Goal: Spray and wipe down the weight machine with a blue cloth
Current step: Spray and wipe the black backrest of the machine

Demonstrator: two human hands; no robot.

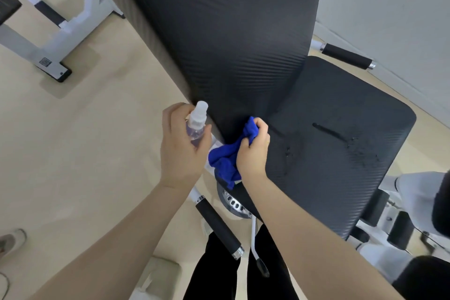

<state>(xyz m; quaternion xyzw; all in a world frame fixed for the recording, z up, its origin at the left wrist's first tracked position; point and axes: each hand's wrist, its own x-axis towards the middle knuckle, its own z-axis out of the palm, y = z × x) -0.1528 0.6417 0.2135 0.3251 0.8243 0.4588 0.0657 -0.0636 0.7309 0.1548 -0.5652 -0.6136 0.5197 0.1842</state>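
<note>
Pale beige floor [73, 141]; white wall [389, 7]; white frame [80, 14] beyond

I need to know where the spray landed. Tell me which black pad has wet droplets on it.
The seat pad, right of the right hand: droplets and a wet streak on it. The upright back pad looks dry.

Both forearms are bare, with no sleeves, watch or rings showing up to the frame edge. The left hand [181, 146] and right hand [252, 147] wear no gloves. Below, 2 legs in plain black trousers [214, 273] are visible.
</note>
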